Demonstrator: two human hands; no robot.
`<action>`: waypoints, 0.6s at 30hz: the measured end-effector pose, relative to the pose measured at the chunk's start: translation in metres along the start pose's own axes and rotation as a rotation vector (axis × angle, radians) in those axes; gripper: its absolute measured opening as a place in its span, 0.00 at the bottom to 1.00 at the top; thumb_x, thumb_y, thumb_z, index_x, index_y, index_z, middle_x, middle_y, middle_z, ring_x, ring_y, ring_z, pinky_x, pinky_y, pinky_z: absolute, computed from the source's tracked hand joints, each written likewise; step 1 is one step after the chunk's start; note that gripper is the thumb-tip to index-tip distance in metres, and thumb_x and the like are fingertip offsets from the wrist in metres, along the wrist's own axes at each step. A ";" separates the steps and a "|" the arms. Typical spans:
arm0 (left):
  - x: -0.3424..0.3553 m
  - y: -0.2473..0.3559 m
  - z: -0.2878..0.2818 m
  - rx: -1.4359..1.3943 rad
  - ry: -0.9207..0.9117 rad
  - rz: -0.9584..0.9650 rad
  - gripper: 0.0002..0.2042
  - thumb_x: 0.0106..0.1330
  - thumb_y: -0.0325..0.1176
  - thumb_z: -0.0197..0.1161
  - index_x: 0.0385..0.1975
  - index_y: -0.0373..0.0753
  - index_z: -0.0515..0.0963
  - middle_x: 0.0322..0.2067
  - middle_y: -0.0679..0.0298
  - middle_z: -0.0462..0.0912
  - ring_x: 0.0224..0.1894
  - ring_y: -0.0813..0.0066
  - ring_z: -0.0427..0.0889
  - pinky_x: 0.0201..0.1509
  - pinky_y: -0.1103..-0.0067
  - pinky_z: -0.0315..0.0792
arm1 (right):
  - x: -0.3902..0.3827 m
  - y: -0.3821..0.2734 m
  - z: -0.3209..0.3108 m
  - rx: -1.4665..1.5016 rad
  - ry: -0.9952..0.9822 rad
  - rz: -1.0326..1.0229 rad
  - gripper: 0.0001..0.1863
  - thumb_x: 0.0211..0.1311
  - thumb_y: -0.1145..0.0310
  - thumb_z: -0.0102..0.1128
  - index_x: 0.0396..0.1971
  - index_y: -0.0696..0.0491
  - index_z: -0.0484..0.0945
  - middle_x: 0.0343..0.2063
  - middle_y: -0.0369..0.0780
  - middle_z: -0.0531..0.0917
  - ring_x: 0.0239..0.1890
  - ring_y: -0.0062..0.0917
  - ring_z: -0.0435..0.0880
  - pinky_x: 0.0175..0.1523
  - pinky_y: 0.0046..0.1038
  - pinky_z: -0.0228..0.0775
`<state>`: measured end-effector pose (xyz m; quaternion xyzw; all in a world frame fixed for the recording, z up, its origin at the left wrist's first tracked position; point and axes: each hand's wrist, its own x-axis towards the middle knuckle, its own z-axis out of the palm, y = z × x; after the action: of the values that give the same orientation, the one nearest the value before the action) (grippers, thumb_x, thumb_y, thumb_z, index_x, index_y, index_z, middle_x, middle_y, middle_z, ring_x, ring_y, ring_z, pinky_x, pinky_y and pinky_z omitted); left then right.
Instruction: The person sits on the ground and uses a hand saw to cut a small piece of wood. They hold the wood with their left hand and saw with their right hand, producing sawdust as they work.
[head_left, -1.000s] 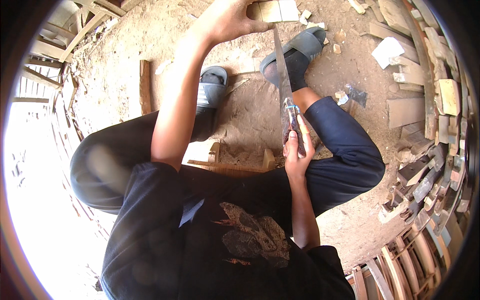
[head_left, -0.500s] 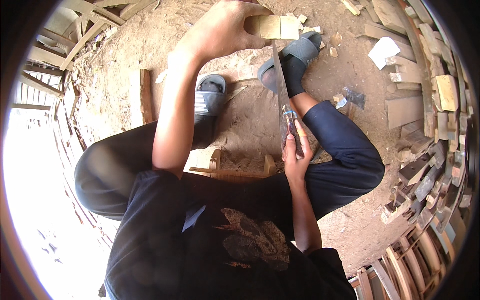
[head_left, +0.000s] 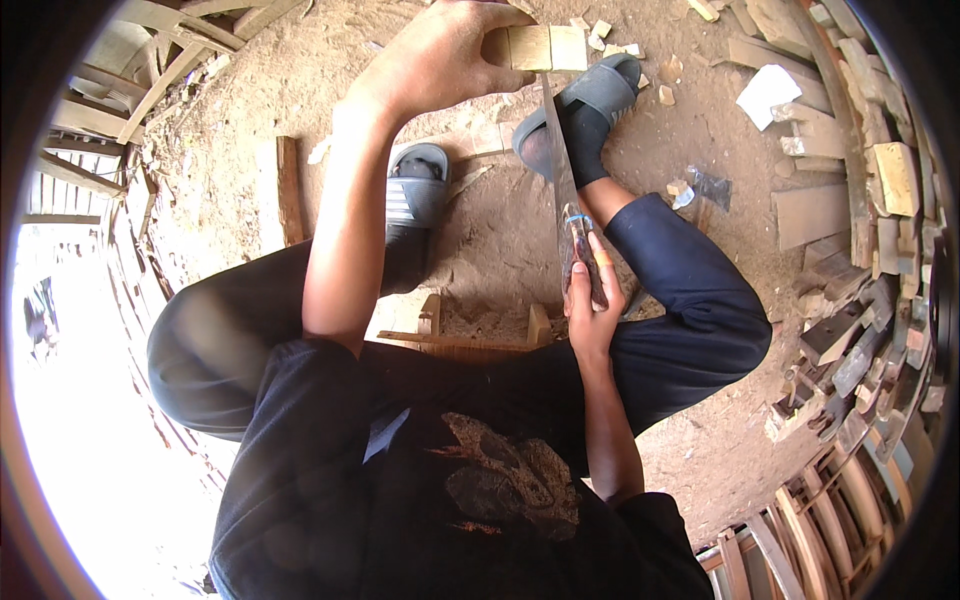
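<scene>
My left hand (head_left: 440, 60), at the top of the view, grips a short pale wooden piece (head_left: 548, 48) with a line across its face. My right hand (head_left: 590, 310) is closed on the handle of a long handsaw (head_left: 560, 160), whose blade points away from me, its far end just below the left hand's fingertips and the wood; whether they touch I cannot tell. Under the blade is my right foot in a grey slide sandal (head_left: 607, 85); the left sandal (head_left: 415, 195) rests on the dirt floor (head_left: 470, 245). A low wooden seat or frame (head_left: 430, 335) shows between my legs.
Piled offcuts and boards (head_left: 850, 330) line the right side, with a white scrap (head_left: 768, 95) among them. A plank (head_left: 288, 185) lies left of my feet, and a wooden framework (head_left: 140, 80) stands at the upper left beside a bright opening. Small chips (head_left: 600, 30) are scattered ahead.
My left hand with the wooden piece dropped slightly toward me, then shifted a little leftward. The saw has tilted slightly, its far end now a bit lower and left. Both hands keep their grip.
</scene>
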<state>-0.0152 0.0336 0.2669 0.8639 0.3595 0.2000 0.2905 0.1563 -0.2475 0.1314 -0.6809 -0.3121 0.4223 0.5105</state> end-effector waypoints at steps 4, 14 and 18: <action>-0.003 0.006 0.001 0.012 0.037 0.071 0.24 0.52 0.31 0.73 0.49 0.27 0.79 0.47 0.48 0.81 0.46 0.55 0.84 0.51 0.70 0.80 | 0.000 0.000 0.000 -0.004 0.009 0.015 0.23 0.69 0.76 0.54 0.62 0.66 0.69 0.53 0.43 0.80 0.51 0.21 0.78 0.57 0.24 0.69; 0.000 -0.002 0.009 -0.020 -0.011 0.005 0.24 0.51 0.31 0.73 0.48 0.27 0.80 0.44 0.49 0.82 0.43 0.56 0.84 0.48 0.70 0.79 | 0.001 0.002 0.000 -0.072 0.002 -0.015 0.23 0.69 0.76 0.54 0.62 0.65 0.69 0.53 0.44 0.80 0.52 0.22 0.77 0.58 0.25 0.68; 0.000 -0.001 0.010 -0.024 -0.019 0.011 0.24 0.50 0.30 0.73 0.48 0.28 0.80 0.43 0.49 0.82 0.41 0.57 0.84 0.47 0.70 0.78 | 0.002 -0.002 0.001 -0.052 0.001 0.006 0.23 0.69 0.76 0.54 0.62 0.65 0.69 0.53 0.43 0.80 0.52 0.22 0.77 0.58 0.25 0.68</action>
<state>-0.0097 0.0307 0.2589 0.8641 0.3496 0.1977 0.3033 0.1567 -0.2445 0.1325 -0.6950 -0.3208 0.4154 0.4914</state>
